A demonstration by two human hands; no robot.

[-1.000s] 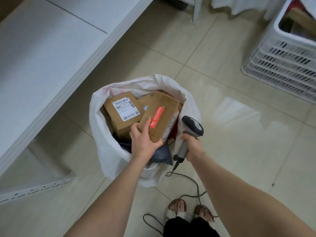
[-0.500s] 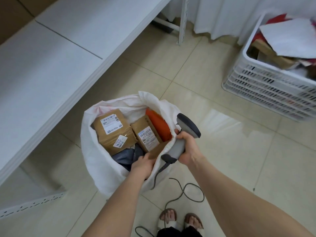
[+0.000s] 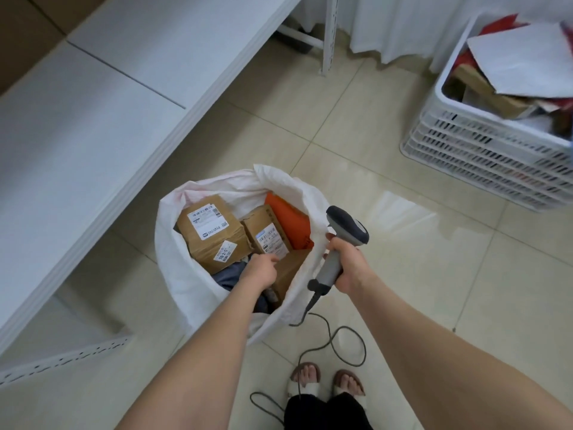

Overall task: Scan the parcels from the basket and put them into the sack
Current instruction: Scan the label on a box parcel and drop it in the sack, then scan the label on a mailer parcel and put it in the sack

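Note:
A white sack (image 3: 183, 274) stands open on the tiled floor and holds several parcels: a large brown box (image 3: 210, 234) with labels, a smaller labelled box (image 3: 266, 234), an orange packet (image 3: 290, 223) and a plain brown box (image 3: 290, 273) at the near side. My left hand (image 3: 259, 273) hovers inside the sack's mouth beside that plain box, fingers loosely curled, holding nothing. My right hand (image 3: 345, 263) grips the handle of a grey barcode scanner (image 3: 347, 226) just right of the sack's rim. The white basket (image 3: 483, 156) with more parcels, topped by a white envelope (image 3: 521, 63), stands at the far right.
A long white table (image 3: 108, 103) runs along the left, its edge close to the sack. The scanner's cable (image 3: 338, 339) loops on the floor by my sandalled feet (image 3: 325, 380). White curtains (image 3: 387, 26) and a shelf post (image 3: 329, 35) stand at the back.
My left hand has let go of the brown box, which now lies in the sack. The scanner in my right hand stays beside the sack's rim. The view has lifted toward the basket.

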